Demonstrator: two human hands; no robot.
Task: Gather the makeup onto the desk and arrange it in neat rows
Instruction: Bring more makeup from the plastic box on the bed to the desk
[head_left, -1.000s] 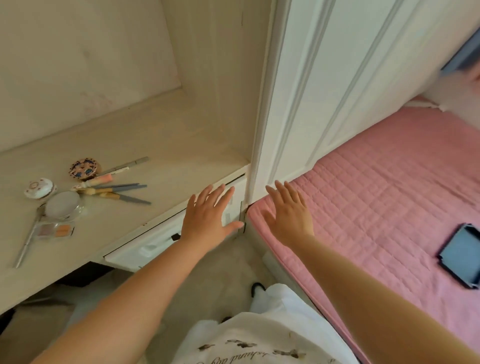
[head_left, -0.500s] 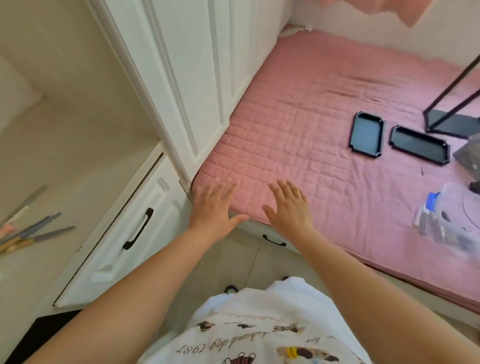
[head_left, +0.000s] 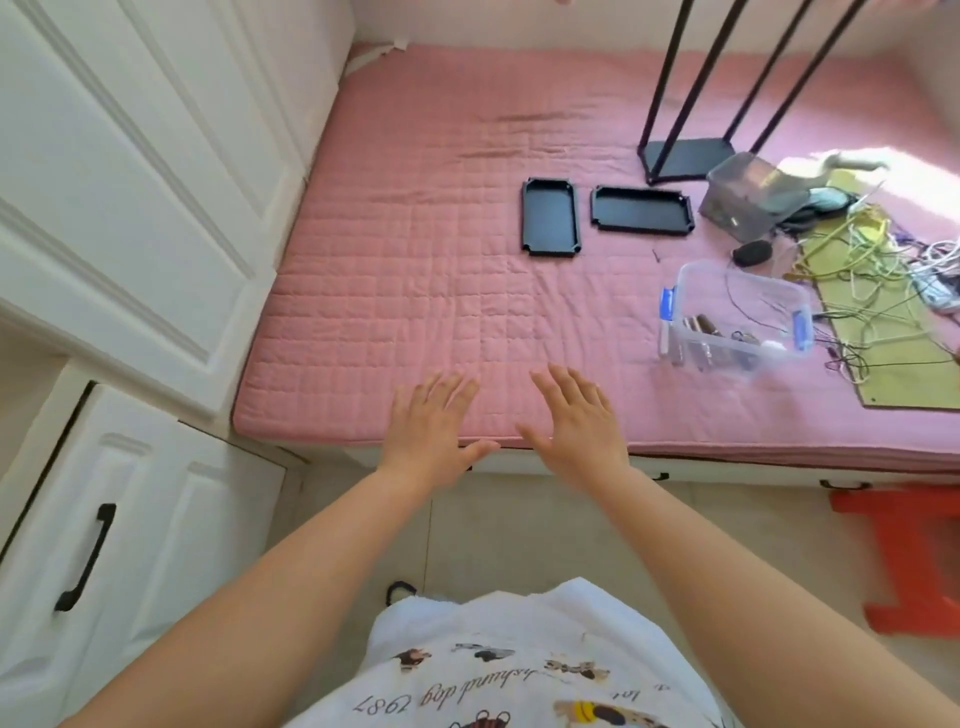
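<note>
Head view: two hands at lower centre, the left hand (head_left: 434, 434) and right hand (head_left: 576, 428), both flat with fingers spread, holding nothing, over the near edge of the pink bed cover (head_left: 415, 270). Right of centre, one clear plastic box (head_left: 737, 317) holds several small makeup items (head_left: 714, 335), too blurred to count. Two black trays (head_left: 550, 215) lie side by side in the upper middle.

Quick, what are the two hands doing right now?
Left hand: open, fingers straight, holding nothing.
Right hand: open, fingers straight, holding nothing.
</note>
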